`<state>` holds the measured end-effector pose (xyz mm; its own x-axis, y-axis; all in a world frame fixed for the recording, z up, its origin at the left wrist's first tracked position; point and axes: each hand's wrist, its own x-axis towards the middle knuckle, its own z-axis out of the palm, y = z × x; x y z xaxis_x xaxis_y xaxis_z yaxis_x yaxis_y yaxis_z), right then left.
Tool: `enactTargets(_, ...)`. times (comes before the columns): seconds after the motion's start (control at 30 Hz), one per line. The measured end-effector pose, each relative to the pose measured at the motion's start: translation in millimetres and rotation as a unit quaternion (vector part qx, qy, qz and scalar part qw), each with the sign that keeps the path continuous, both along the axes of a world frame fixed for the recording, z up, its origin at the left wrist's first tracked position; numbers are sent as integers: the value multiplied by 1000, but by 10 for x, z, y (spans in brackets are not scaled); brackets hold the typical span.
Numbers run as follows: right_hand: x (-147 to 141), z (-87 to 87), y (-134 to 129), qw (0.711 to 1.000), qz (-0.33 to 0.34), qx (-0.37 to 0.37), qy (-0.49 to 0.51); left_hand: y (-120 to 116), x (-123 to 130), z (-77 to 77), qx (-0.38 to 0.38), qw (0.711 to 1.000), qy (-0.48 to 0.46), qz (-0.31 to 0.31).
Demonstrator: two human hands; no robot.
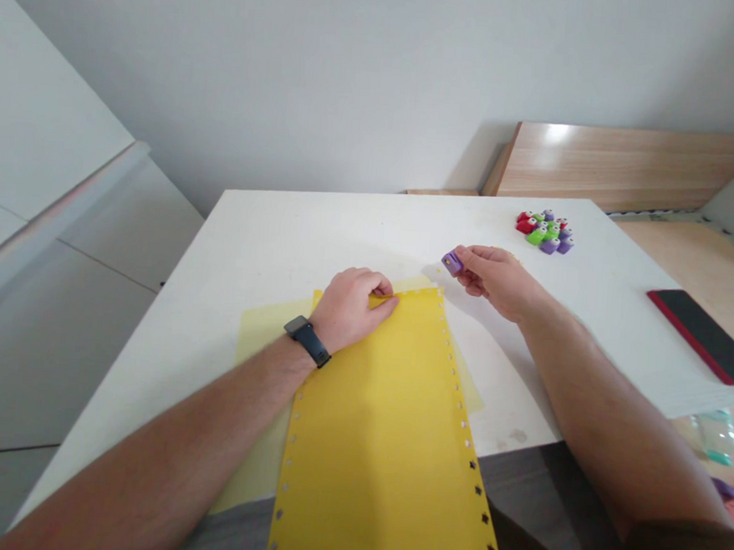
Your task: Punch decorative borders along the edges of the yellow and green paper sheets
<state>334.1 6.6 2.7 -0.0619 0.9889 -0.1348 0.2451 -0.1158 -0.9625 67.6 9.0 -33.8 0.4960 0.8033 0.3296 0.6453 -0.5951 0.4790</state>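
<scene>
My left hand [355, 308], with a dark watch [308, 340] on its wrist, pinches the far edge of a bright yellow paper sheet [386, 444]. Small shaped holes run along the sheet's sides and near edge, and its near end hangs past the table edge. Just right of the sheet's far right corner, my right hand [489, 275] grips a small purple craft punch [452, 263] between thumb and fingers, raised slightly and apart from the paper. Beneath the bright sheet lies a pale yellow sheet [255, 435], mostly covered.
Several red, green and purple craft punches [546, 231] are grouped at the white table's [282, 235] far right. A black tablet-like object with a red edge [708, 332] lies at the right edge. A wooden board [619, 163] leans behind; a clear container [715, 433] sits lower right.
</scene>
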Motion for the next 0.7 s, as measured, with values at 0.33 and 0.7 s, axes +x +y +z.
enactTargets(0.33,55,-177,68,884,-9,199,-424,4,4,-6,4,1000,-1,-2)
enactTargets(0.7,54,-143,72,883,-65,186,-426,-5,-2,-4,0,1000,-1,-4)
